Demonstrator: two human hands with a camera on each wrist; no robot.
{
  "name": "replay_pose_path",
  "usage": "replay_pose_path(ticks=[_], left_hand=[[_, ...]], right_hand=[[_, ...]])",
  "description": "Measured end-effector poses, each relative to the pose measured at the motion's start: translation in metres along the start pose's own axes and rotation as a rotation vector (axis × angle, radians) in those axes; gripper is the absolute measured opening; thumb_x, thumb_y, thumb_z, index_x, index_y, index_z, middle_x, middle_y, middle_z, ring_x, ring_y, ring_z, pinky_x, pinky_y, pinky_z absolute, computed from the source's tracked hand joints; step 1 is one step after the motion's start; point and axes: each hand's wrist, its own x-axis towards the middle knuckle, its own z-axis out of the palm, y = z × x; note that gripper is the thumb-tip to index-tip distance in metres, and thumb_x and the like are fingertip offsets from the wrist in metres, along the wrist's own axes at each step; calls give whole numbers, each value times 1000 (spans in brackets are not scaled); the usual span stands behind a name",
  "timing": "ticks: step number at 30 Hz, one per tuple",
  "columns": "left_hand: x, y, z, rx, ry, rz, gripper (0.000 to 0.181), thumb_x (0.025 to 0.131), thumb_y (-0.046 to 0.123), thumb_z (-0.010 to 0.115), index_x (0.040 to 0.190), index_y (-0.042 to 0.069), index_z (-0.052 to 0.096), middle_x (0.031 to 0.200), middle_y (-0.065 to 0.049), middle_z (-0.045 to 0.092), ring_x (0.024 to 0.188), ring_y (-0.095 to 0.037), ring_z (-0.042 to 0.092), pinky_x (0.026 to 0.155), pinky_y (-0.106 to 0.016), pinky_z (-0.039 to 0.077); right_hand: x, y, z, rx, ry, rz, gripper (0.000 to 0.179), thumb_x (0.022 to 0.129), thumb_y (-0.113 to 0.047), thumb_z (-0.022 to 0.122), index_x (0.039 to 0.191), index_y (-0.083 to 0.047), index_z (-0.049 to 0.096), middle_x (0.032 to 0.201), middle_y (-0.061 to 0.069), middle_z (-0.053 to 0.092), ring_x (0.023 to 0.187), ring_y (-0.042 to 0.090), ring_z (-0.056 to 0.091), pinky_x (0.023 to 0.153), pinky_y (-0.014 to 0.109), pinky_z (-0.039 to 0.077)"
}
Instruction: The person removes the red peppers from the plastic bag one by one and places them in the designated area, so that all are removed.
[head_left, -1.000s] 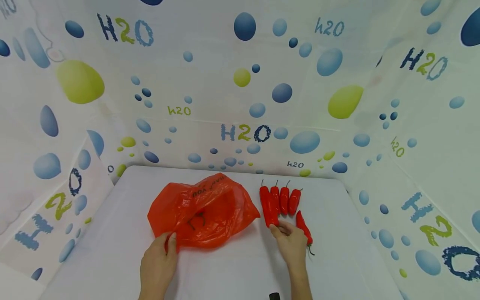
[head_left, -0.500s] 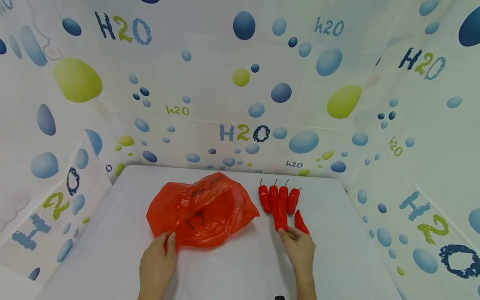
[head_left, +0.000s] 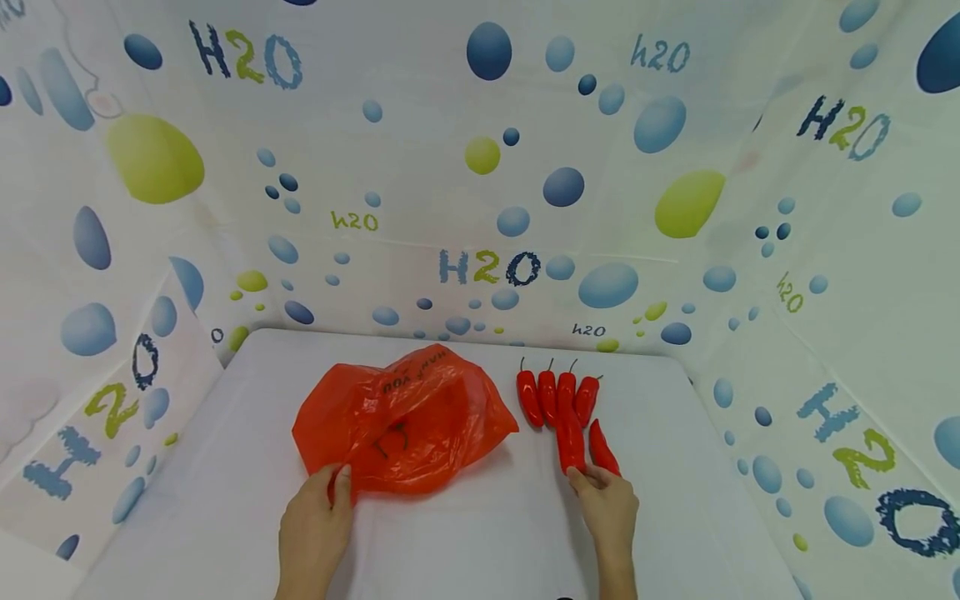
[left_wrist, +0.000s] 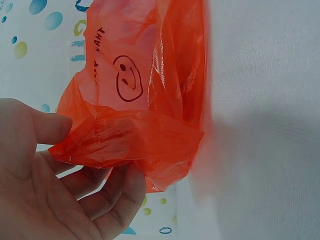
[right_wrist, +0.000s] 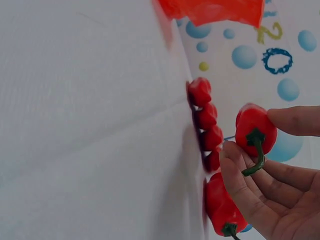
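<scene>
My left hand (head_left: 315, 529) pinches the near edge of a red plastic bag (head_left: 405, 417), which lies crumpled on the table at left of centre. In the left wrist view the bag (left_wrist: 135, 135) bears a smiley print, and its edge sits between thumb and fingers. My right hand (head_left: 609, 508) grips a red chili pepper (head_left: 570, 450) by its stem end. The right wrist view has this pepper (right_wrist: 256, 125) held off the table, its green stem curving down. Several more red chili peppers (head_left: 528, 398) lie in a row beyond it. Another pepper (head_left: 602, 448) lies beside my right hand, partly hidden.
The white table (head_left: 457, 550) has its back edge against a white curtain (head_left: 420, 150) printed with blue and green bubbles. Curtain sides also rise at left and right. A sliver of something dark (head_left: 565, 597) shows at the bottom edge.
My right hand has carried the pepper rightward and a little nearer, from over the leftmost pepper of the row to below the third. My left hand and the bag stay nearly still.
</scene>
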Motion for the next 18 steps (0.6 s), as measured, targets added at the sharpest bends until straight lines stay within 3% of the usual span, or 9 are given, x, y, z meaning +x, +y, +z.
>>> replay_pose_path(ticks=[18], left_hand=[[1,2,-1,4,-22,-7,41,111,30,47,125,-3,68,117,-26,71,105,-48,67,90,-66,50]], right_hand=[[5,20,-6,-52,8,56,46,93,-28,76,120,9,72,95,19,77,83,27,71,64,31,54]])
